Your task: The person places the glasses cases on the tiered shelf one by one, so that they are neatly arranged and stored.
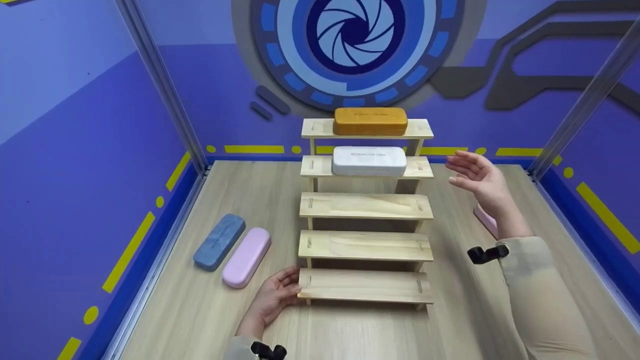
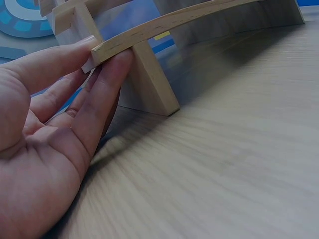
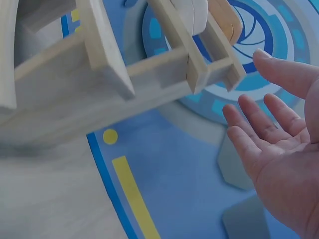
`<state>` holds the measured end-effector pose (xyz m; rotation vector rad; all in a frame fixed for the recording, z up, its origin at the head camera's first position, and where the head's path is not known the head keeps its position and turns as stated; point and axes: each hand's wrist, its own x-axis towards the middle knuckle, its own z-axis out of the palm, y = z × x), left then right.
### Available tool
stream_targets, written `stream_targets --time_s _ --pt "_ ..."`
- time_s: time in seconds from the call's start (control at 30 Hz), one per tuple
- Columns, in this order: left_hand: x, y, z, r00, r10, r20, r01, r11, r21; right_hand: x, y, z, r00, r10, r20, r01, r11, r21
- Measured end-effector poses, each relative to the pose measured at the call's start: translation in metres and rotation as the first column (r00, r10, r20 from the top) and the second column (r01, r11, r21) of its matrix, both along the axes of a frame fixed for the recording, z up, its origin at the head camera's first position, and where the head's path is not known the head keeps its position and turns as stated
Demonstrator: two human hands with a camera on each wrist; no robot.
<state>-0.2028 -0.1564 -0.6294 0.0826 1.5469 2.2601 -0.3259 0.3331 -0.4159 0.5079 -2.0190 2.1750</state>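
A stepped wooden display stand (image 1: 366,286) stands mid-table. At its lowest step's left end, my left hand (image 1: 272,297) pinches the board, thumb at the edge and fingers underneath in the left wrist view. Raised to the right of the stand, my right hand (image 1: 477,177) holds nothing; its fingers (image 3: 261,119) are extended, apart from the stand. An orange-brown glasses case (image 1: 370,122) lies on the top step, and a white glasses case (image 1: 369,161) on the step below it. The three lower steps carry nothing.
Left of the stand, a blue glasses case (image 1: 219,242) and a pink glasses case (image 1: 246,258) lie side by side on the table. Another pink case (image 1: 485,221) is partly hidden behind my right forearm. Printed blue-purple panels (image 1: 90,150) enclose the back and sides.
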Motion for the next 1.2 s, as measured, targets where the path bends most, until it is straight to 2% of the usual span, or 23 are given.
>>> stream_targets --time_s 0.37,0.63,0.87,1.0,1.1,1.13,1.2 --pt "0.001 -0.001 -0.001 1.0 -0.005 -0.015 0.005 1.0 -0.003 0.011 0.041 -0.017 0.999 -0.034 0.015 0.034 0.999 -0.039" --pt "0.001 -0.002 -0.002 0.999 -0.011 -0.034 0.011 1.0 0.006 0.014 0.069 -0.031 0.993 -0.095 0.075 0.102 0.99 -0.099" --pt "0.001 0.0 0.001 1.0 -0.003 -0.015 0.003 1.0 0.021 0.019 0.089 -0.04 0.978 -0.167 0.123 0.179 0.979 -0.094" --pt "0.001 0.0 0.002 1.0 0.004 -0.01 -0.003 1.0 0.02 0.022 0.099 -0.048 0.96 -0.217 0.178 0.235 0.968 -0.086" --pt "0.001 0.0 0.002 1.0 0.004 -0.009 -0.004 1.0 0.022 0.024 0.107 -0.056 0.935 -0.273 0.227 0.292 0.955 -0.054" --pt "0.001 0.0 0.002 1.0 0.003 -0.01 -0.003 1.0 0.022 0.025 0.109 -0.059 0.921 -0.302 0.246 0.317 0.948 -0.024" --pt "0.001 0.0 0.002 1.0 0.002 -0.013 -0.002 1.0 0.023 0.025 0.112 -0.064 0.88 -0.39 0.271 0.371 0.921 0.121"
